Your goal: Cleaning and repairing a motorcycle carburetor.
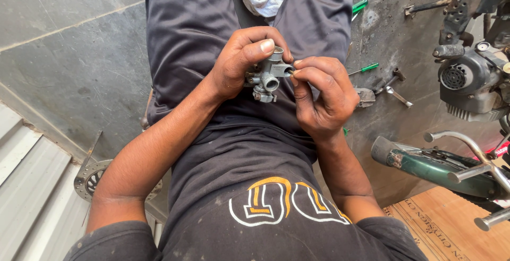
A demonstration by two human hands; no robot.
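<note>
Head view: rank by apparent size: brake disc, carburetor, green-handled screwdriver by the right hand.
1. brake disc, though partly hidden by the arm
2. carburetor, partly covered by the left hand and right hand; closer to the camera, so its rank is unsure
3. green-handled screwdriver

Head view, looking down the person's dark shirt and trousers. The left hand (241, 61) grips a small grey metal carburettor (267, 75) over the lap, thumb pressed on its top. The right hand (321, 96) pinches at the part's right side with fingertips. On the concrete floor (79, 53) lie a brake disc (90, 178) at lower left, green-handled screwdrivers (366, 68) and spanners (396, 93) at right, near an engine (470, 83).
</note>
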